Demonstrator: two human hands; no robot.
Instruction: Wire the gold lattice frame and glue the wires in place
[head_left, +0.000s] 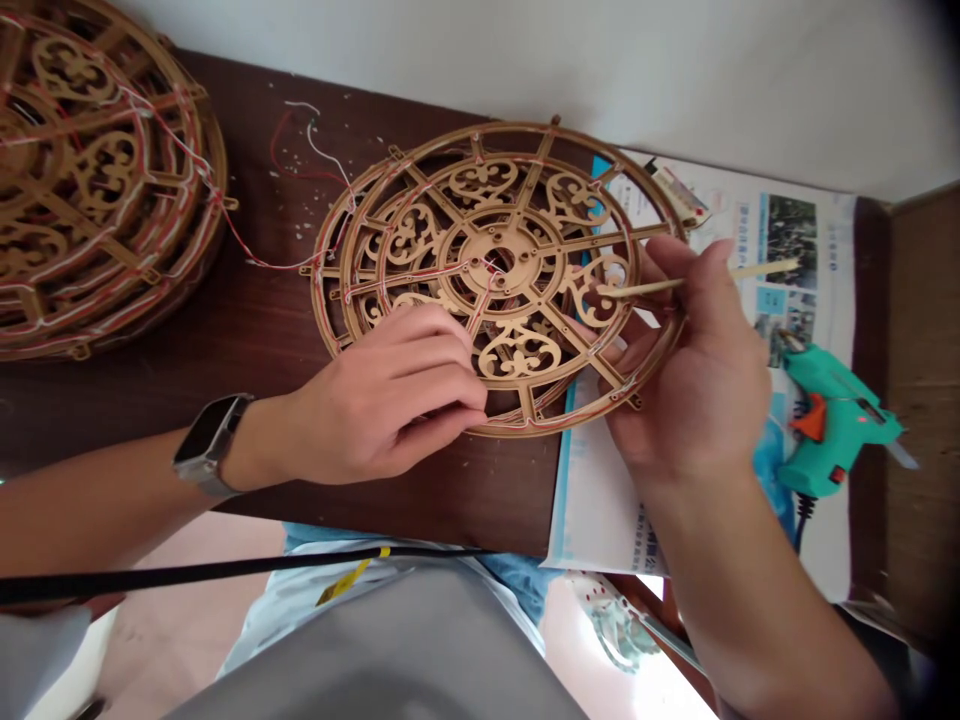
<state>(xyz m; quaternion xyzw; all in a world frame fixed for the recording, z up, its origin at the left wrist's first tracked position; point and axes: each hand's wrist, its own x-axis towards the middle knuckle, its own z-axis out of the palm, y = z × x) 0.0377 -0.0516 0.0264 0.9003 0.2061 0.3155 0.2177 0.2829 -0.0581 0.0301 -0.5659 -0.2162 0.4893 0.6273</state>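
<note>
Stacked wooden wheels [97, 180] sit at far left on the dark table [247, 300]. The left hand [382, 395], fingers curled together, grips the near spokes of a flat fretwork wheel [499, 235] lying between both hands. The right hand [690, 370] supports its right edge and pinches a thin stick [750, 272], its tip in the scrollwork, its length running rightward. A teal glue gun [832, 420] lies beyond.

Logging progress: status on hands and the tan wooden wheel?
Left hand on tan filigree wooden wheel; right hand holding thin wooden stick at it; teal glue gun lies aside.
</note>
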